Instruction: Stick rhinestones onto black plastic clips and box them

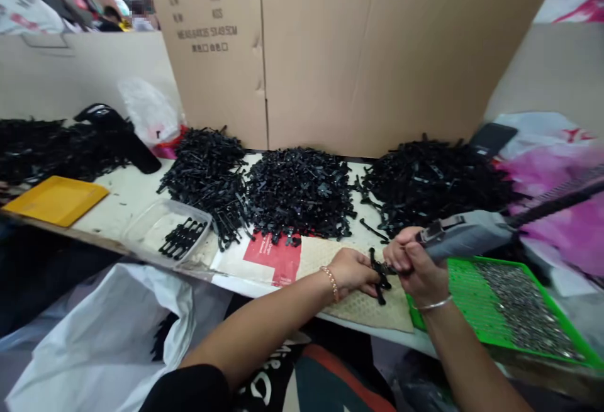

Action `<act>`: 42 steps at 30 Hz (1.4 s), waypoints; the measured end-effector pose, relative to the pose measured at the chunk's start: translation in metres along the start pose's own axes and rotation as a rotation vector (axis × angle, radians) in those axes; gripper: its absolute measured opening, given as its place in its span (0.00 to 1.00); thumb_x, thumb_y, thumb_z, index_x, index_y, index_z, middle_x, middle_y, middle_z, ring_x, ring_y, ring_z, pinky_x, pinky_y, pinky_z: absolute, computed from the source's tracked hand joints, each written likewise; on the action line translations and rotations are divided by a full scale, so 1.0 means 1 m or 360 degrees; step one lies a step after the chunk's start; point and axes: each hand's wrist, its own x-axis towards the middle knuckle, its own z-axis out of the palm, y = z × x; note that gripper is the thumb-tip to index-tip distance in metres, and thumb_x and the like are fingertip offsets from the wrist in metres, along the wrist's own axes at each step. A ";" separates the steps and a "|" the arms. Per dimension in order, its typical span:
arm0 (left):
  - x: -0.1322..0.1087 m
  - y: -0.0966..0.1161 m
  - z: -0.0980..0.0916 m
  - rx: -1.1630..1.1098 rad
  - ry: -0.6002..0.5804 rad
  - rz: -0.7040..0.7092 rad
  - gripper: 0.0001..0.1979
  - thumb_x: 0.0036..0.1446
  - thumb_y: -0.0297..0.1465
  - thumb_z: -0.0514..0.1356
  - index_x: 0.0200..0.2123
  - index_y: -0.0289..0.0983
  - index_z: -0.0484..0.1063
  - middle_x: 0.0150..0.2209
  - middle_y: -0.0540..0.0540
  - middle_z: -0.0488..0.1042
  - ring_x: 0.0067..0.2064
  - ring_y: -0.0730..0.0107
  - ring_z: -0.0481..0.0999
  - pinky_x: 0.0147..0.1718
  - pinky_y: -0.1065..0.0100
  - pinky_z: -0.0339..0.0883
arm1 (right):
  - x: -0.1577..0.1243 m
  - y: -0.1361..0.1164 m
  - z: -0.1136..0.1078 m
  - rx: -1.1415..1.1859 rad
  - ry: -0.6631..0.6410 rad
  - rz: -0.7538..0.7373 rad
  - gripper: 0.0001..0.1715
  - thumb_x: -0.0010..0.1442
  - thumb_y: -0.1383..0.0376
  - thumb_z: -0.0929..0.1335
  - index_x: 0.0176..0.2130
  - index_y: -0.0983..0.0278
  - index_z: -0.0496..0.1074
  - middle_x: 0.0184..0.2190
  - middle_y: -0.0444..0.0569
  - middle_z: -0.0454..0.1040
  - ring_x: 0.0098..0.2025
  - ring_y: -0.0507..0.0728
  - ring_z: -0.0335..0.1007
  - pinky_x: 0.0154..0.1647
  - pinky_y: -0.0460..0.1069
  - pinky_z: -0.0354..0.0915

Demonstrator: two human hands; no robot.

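My left hand point(352, 272) and right hand point(410, 267) close together above cork mat point(363, 302), black plastic part point(380, 277) between them. Grey electric screwdriver point(465, 234) in right hand, black cable point(557, 201) running up-right: both block that side. Green tray of small metal fasteners point(491, 305) just beside right wrist. Ahead, heaped black plastic parts point(297, 195) bar reach; cardboard partition point(358, 53) behind them. Room to pass leftward along mat, over red-and-white paper point(271, 258), toward clear plastic bin point(165, 233). White plastic sack point(94, 336) below workbench point(127, 201) edge, under left forearm.
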 end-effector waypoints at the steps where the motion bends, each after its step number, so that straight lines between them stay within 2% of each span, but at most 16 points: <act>1: 0.001 -0.001 0.000 -0.0001 -0.0005 0.0006 0.10 0.41 0.15 0.62 0.17 0.32 0.66 0.16 0.52 0.69 0.18 0.75 0.72 0.20 0.74 0.71 | 0.000 -0.001 0.001 -0.0010 -0.0013 -0.0006 0.18 0.49 0.53 0.76 0.29 0.61 0.70 0.11 0.34 0.55 0.13 0.47 0.50 0.16 0.43 0.55; 3: 0.002 -0.003 0.000 0.0002 -0.0024 0.0023 0.10 0.40 0.15 0.63 0.18 0.31 0.66 0.17 0.52 0.70 0.19 0.76 0.71 0.20 0.74 0.70 | -0.002 -0.005 0.004 -0.0030 0.0014 -0.0019 0.19 0.48 0.52 0.76 0.30 0.61 0.71 0.11 0.34 0.55 0.13 0.48 0.50 0.17 0.44 0.55; 7: -0.004 0.001 0.000 0.0027 -0.0064 0.0066 0.08 0.43 0.16 0.63 0.20 0.31 0.68 0.19 0.51 0.71 0.20 0.78 0.71 0.21 0.75 0.69 | -0.013 -0.026 0.007 -0.0003 0.0229 -0.0048 0.19 0.46 0.51 0.77 0.30 0.60 0.74 0.10 0.35 0.55 0.13 0.48 0.50 0.17 0.45 0.54; 12: -0.017 0.008 0.003 -0.0019 -0.0192 0.0085 0.13 0.42 0.24 0.69 0.20 0.33 0.66 0.18 0.52 0.70 0.18 0.78 0.68 0.17 0.75 0.60 | -0.036 -0.060 -0.003 -0.0115 0.0560 -0.0025 0.22 0.36 0.49 0.80 0.26 0.57 0.74 0.08 0.37 0.52 0.14 0.50 0.47 0.19 0.49 0.51; 15: -0.027 0.013 0.004 -0.0016 -0.0200 0.0076 0.15 0.48 0.28 0.68 0.18 0.34 0.65 0.17 0.53 0.68 0.17 0.79 0.66 0.18 0.73 0.60 | -0.047 -0.068 -0.008 -0.0252 0.0725 0.0068 0.22 0.32 0.49 0.80 0.23 0.57 0.74 0.09 0.40 0.52 0.15 0.50 0.48 0.22 0.53 0.49; 18: -0.051 0.029 -0.013 0.0144 -0.0323 0.0338 0.12 0.49 0.31 0.67 0.21 0.33 0.69 0.22 0.51 0.71 0.21 0.79 0.68 0.22 0.73 0.62 | -0.054 -0.068 -0.010 -0.0320 0.0783 0.0105 0.18 0.34 0.50 0.78 0.23 0.56 0.74 0.09 0.41 0.52 0.15 0.51 0.47 0.22 0.55 0.45; 20: -0.079 0.048 -0.042 0.0251 -0.0299 0.0613 0.07 0.50 0.31 0.67 0.29 0.33 0.74 0.27 0.48 0.75 0.27 0.77 0.72 0.27 0.74 0.64 | -0.056 -0.068 -0.009 -0.0346 0.0784 0.0122 0.17 0.35 0.49 0.77 0.22 0.54 0.74 0.09 0.42 0.51 0.15 0.51 0.46 0.21 0.55 0.44; 22: -0.114 0.068 -0.084 0.0283 -0.0102 0.0766 0.12 0.51 0.30 0.66 0.40 0.35 0.75 0.35 0.44 0.79 0.35 0.72 0.76 0.33 0.73 0.67 | -0.056 -0.068 -0.006 -0.0355 0.0792 0.0124 0.17 0.34 0.48 0.77 0.22 0.54 0.74 0.09 0.42 0.51 0.15 0.50 0.45 0.21 0.55 0.44; 25: -0.171 0.093 -0.161 0.0286 0.0493 0.0840 0.24 0.49 0.31 0.68 0.50 0.36 0.70 0.42 0.41 0.79 0.41 0.67 0.78 0.39 0.69 0.70 | -0.056 -0.068 -0.003 -0.0363 0.0784 0.0132 0.18 0.32 0.49 0.78 0.21 0.55 0.75 0.10 0.43 0.52 0.16 0.51 0.47 0.21 0.55 0.45; 28: -0.218 0.103 -0.234 0.0212 0.0998 0.0908 0.28 0.49 0.31 0.68 0.54 0.38 0.66 0.42 0.41 0.79 0.40 0.68 0.78 0.39 0.69 0.71 | -0.055 -0.064 0.000 -0.0375 0.0734 0.0163 0.17 0.33 0.51 0.78 0.22 0.55 0.76 0.10 0.44 0.53 0.16 0.51 0.49 0.21 0.56 0.46; 31: -0.246 0.099 -0.282 0.0066 0.1363 0.0951 0.27 0.48 0.29 0.68 0.52 0.39 0.66 0.37 0.45 0.80 0.37 0.70 0.78 0.36 0.70 0.71 | -0.052 -0.057 0.000 -0.0375 0.0696 0.0189 0.16 0.33 0.51 0.78 0.22 0.54 0.76 0.11 0.44 0.53 0.16 0.51 0.49 0.21 0.56 0.47; 33: -0.253 0.093 -0.299 -0.0013 0.1517 0.0934 0.21 0.46 0.27 0.69 0.45 0.38 0.71 0.35 0.47 0.79 0.36 0.72 0.76 0.34 0.74 0.70 | -0.049 -0.053 -0.001 -0.0374 0.0702 0.0199 0.16 0.33 0.51 0.78 0.22 0.54 0.76 0.11 0.44 0.53 0.16 0.51 0.49 0.21 0.57 0.46; 36: -0.251 0.083 -0.305 -0.0080 0.1664 0.0949 0.15 0.41 0.25 0.70 0.35 0.36 0.75 0.32 0.50 0.77 0.34 0.76 0.74 0.31 0.79 0.66 | -0.045 -0.047 -0.002 -0.0376 0.0709 0.0209 0.14 0.35 0.52 0.77 0.24 0.54 0.76 0.13 0.44 0.53 0.17 0.52 0.49 0.22 0.57 0.46; 39: -0.245 0.080 -0.300 -0.0085 0.1746 0.1008 0.15 0.38 0.24 0.71 0.34 0.34 0.76 0.29 0.52 0.76 0.31 0.77 0.72 0.28 0.80 0.63 | -0.042 -0.045 -0.002 -0.0386 0.0701 0.0191 0.13 0.37 0.53 0.76 0.24 0.54 0.75 0.12 0.44 0.52 0.17 0.52 0.49 0.21 0.57 0.46; 42: -0.240 0.084 -0.285 -0.0183 0.1662 0.1037 0.15 0.41 0.23 0.70 0.36 0.35 0.76 0.29 0.52 0.76 0.31 0.78 0.72 0.30 0.81 0.65 | -0.041 -0.047 -0.001 -0.0410 0.0706 0.0171 0.14 0.38 0.53 0.76 0.25 0.55 0.74 0.13 0.43 0.53 0.18 0.53 0.51 0.22 0.58 0.50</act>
